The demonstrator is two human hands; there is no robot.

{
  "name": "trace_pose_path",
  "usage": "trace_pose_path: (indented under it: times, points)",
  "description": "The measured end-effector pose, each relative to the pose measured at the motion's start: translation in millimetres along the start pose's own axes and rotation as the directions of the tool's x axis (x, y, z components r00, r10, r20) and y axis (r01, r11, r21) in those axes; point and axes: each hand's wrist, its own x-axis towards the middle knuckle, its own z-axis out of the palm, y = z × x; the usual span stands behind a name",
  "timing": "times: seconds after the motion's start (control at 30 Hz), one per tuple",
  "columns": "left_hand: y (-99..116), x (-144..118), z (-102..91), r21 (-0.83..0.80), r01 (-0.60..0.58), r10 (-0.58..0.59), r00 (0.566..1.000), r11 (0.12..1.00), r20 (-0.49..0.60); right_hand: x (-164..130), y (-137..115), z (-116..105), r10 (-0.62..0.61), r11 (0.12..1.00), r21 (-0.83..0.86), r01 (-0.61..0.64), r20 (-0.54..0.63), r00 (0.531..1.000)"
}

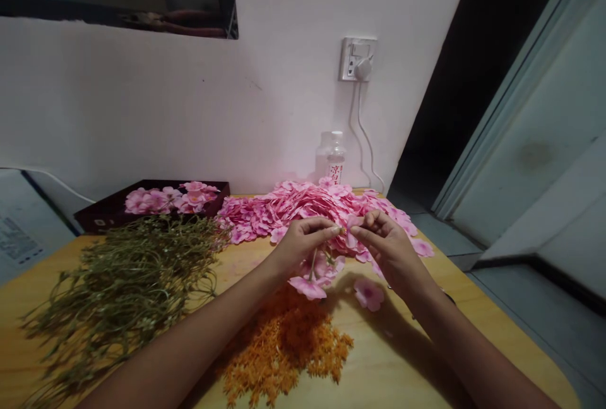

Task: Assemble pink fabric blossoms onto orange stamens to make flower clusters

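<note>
My left hand (303, 242) pinches a green stem with pink fabric blossoms (315, 273) hanging below it. Facing it, my right hand (386, 245) pinches a single pink petal (353, 223) at the fingertips, right against the stem's tip. Both hands hover over a yellow wooden table (402, 358). Behind them lies a big heap of pink petals (303, 207). A loose pink flower (369, 294) rests on the table under my right wrist. An orange pile of small plastic pieces (288, 346) sits below my left forearm.
A heap of green stems (123, 283) covers the table's left side. A dark box with finished pink flowers (165, 199) stands at the back left. A clear bottle (335, 160) stands by the wall under a socket with a white cable (358, 60). An open doorway is right.
</note>
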Motion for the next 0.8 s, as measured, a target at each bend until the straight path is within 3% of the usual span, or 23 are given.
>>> trace_pose_path:
  times: [0.27, 0.5, 0.8]
  points:
    - [-1.8, -2.3, -1.8, 0.007, 0.064, -0.064, 0.996, 0.998, 0.065, -2.0, -2.9, -0.7, 0.007, 1.0, -0.006, -0.007, 0.022, 1.0]
    - [1.6, -1.2, 1.3, 0.05, -0.048, 0.049, 0.999, 0.998, 0.0, -3.3, -5.1, -3.1, -0.077, 0.997, -0.025, 0.078, 0.026, 0.997]
    - [0.2, -0.4, 1.4, 0.021, -0.065, 0.064, 0.998, 0.998, 0.016, -6.1, -7.8, -1.6, -0.133, 0.991, -0.009, 0.134, 0.056, 0.989]
